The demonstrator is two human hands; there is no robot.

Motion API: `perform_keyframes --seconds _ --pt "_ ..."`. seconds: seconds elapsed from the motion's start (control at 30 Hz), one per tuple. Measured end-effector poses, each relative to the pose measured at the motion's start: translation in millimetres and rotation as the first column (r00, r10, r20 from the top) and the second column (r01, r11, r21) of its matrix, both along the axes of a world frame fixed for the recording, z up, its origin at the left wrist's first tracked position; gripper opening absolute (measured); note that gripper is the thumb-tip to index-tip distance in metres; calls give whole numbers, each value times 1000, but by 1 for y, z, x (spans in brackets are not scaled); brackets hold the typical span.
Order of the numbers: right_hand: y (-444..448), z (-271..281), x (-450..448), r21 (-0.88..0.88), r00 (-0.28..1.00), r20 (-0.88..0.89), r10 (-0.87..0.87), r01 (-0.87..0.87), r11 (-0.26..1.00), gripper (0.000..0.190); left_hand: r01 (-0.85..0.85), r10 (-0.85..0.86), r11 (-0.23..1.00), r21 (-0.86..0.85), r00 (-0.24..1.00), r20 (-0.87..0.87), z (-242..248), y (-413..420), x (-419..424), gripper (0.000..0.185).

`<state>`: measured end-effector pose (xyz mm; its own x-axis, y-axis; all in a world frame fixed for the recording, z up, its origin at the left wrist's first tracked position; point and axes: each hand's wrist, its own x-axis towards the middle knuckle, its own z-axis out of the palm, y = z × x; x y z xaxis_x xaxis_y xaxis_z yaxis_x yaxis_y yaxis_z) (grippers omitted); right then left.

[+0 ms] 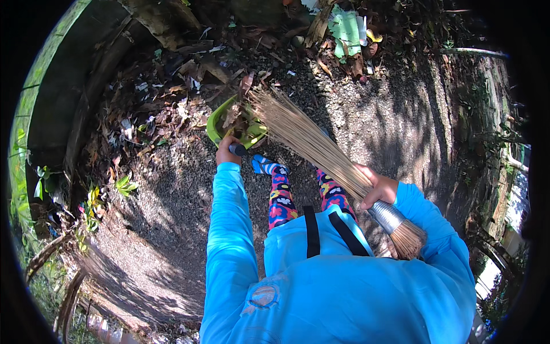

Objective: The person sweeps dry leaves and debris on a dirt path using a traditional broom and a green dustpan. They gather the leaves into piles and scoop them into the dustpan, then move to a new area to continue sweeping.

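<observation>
My left hand (228,149) is closed around the dark-tipped handle (237,149) of a lime-green plastic dustpan (211,125). Dry brown leaves and a few green ones (232,115) lie in the pan. In my right hand (380,187) is a broom of bundled thin sticks (313,142), gripped just above its silvery metal binding (389,216). The broom slants up and left, and its spread tips reach the right side of the dustpan's mouth. Whether the tips touch the leaves inside cannot be told.
Leaf litter and paper scraps (180,107) cover the ground beyond and left of the dustpan. A pale green sheet (345,32) lies among debris at the top. Logs (161,21) border the upper left. My sandalled foot (265,164) stands on the gravel (172,193) just below the pan.
</observation>
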<state>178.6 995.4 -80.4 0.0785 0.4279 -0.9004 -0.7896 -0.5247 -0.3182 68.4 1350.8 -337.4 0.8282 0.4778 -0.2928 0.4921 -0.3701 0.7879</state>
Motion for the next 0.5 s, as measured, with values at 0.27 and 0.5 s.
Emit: perform_keyframes --seconds 0.27,0.5 --pt "44 -109 46 -569 778 292 555 -325 755 115 -53 53 997 -54 998 13 1 5 -4 18" --pt "35 -40 18 -207 836 252 488 -446 871 109 -82 82 997 -1 993 85 5 7 -3 18"
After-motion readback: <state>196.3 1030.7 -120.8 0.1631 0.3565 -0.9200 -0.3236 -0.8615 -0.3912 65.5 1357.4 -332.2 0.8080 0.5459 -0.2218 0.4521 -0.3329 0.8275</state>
